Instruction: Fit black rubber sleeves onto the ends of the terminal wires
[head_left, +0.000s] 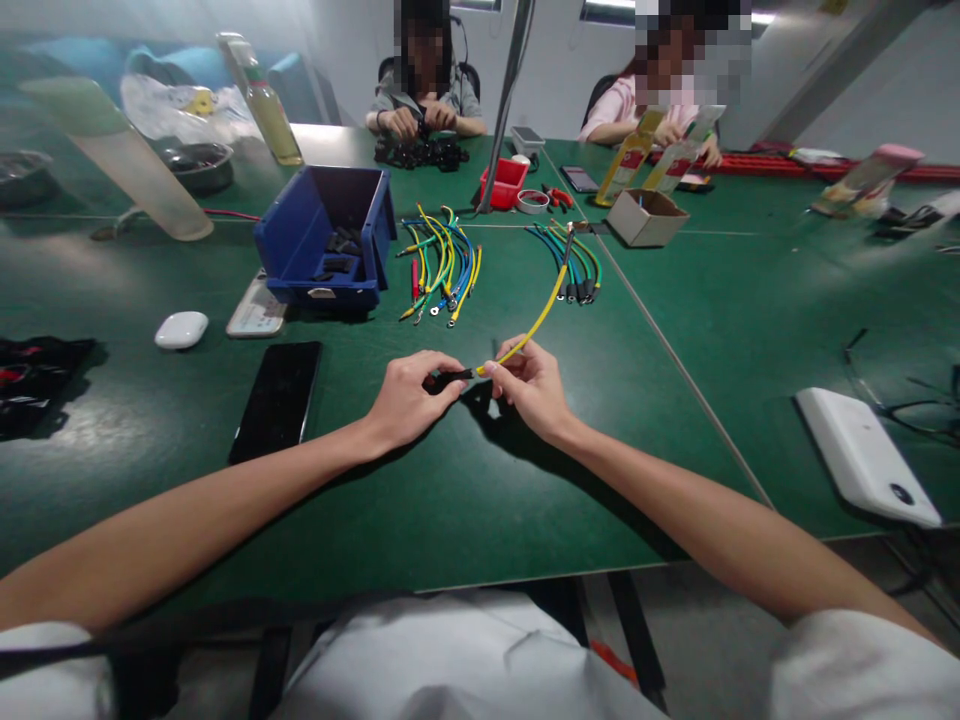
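Note:
Between the thumb and fingers of my left hand (pixel 401 400) is a small black piece (pixel 448 379), perhaps a rubber sleeve. My right hand (pixel 538 388) pinches a yellow wire (pixel 551 300) close to its near end. That end points at the black piece, almost against it; whether they touch I cannot tell. The wire curves up and away to the far right. Beyond my hands lies a loose pile of yellow, green and blue wires (pixel 448 265) with ring terminals. To its right, a second group of wires (pixel 581 262) has black pieces on the near ends.
A blue bin (pixel 383 225) with black pieces inside stands left of the wires. Phones (pixel 276 400), a white earbud case (pixel 181 330) and a white device (pixel 862 450) lie around. A metal pole (pixel 510 95) rises behind a small cardboard box (pixel 646 220). Two people sit opposite.

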